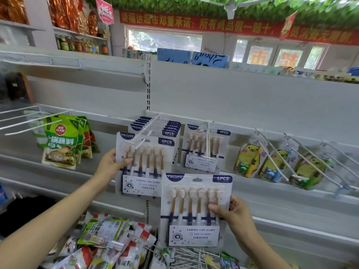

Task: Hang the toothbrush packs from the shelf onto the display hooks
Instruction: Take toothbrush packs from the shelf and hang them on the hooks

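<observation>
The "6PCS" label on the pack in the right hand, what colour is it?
Dark navy blue label with white lettering, clearest in the head view.

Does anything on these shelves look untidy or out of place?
Yes. The snack packets on the lower shelf lie in a loose, overlapping heap. The hanging toothbrush packs and the green sauce pouches hang in order.

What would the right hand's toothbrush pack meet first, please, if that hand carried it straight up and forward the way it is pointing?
Probably the single pack hanging on the middle hook, directly above the right hand and its toothbrush pack. Depth is unclear, so it might reach the hook's tip first.
</observation>
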